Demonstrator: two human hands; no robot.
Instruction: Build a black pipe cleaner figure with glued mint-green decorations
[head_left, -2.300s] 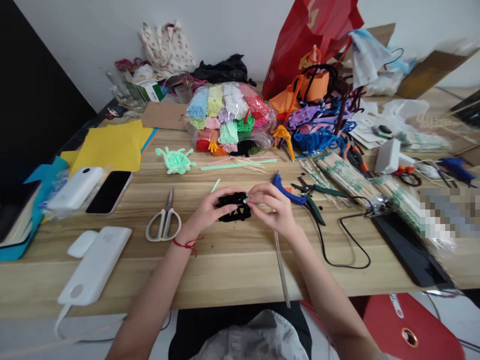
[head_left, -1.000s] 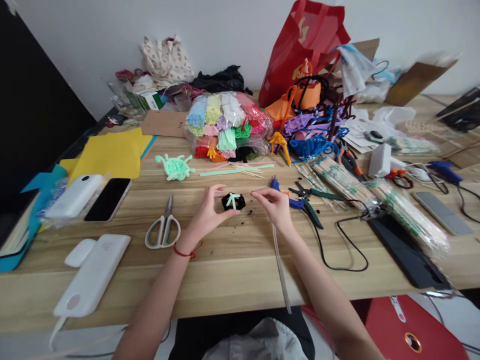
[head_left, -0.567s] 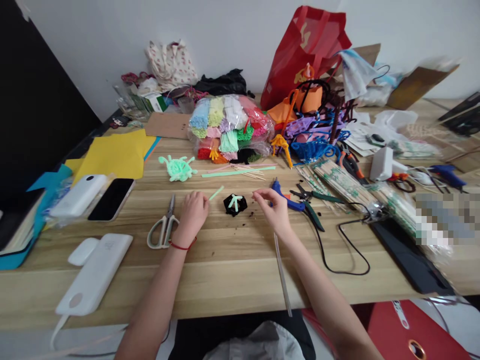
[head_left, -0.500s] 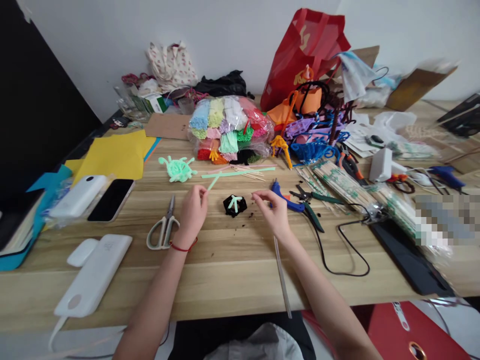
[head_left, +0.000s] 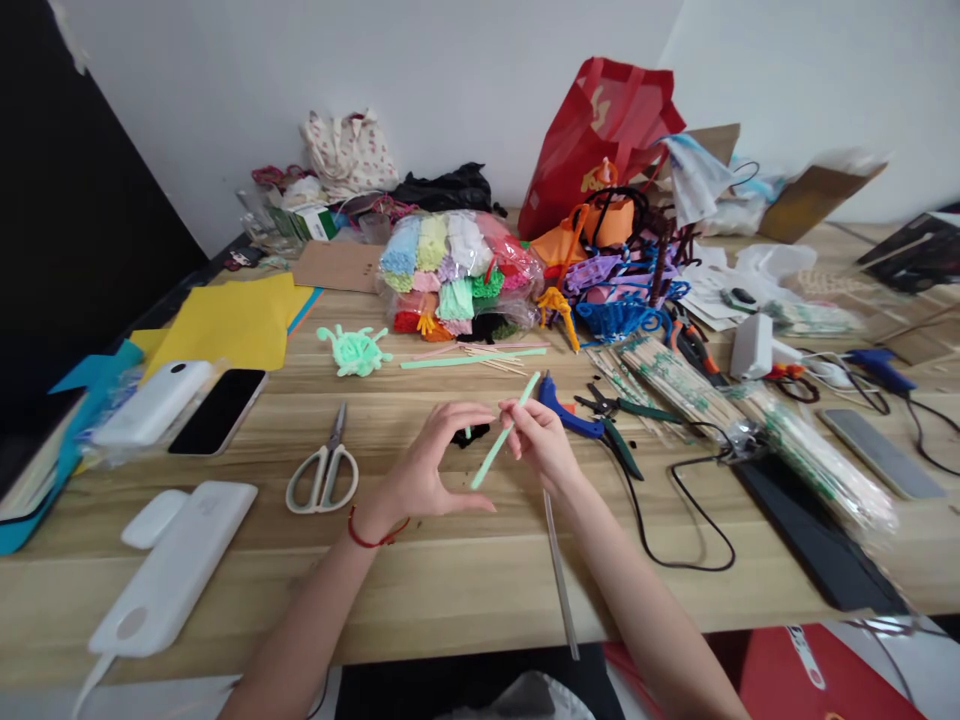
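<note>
My right hand (head_left: 541, 435) pinches a short mint-green pipe cleaner (head_left: 495, 452) between thumb and fingers; it slants down to the left. My left hand (head_left: 439, 460) is open around its lower end, thumb and fingers wide apart. Partly hidden behind the left fingers lies a small black piece (head_left: 472, 436) with mint-green strips on it. Beyond the hands, a turtle-like mint-green pipe cleaner figure (head_left: 355, 351) and a longer mint-green strip (head_left: 472, 359) rest on the table. White-handled scissors (head_left: 324, 478) lie left of my left hand.
A blue glue gun (head_left: 568, 412) and green-handled pliers (head_left: 621, 445) lie right of my right hand, with a black cord trailing. A clear glue stick (head_left: 561, 580) lies by my right forearm. Bagged pipe cleaners (head_left: 459, 270) and a red bag (head_left: 592, 140) stand behind.
The short pipe cleaner has passed from my left hand to my right. My left hand has moved right and spread its fingers, now partly covering the black piece. The view has tilted slightly up.
</note>
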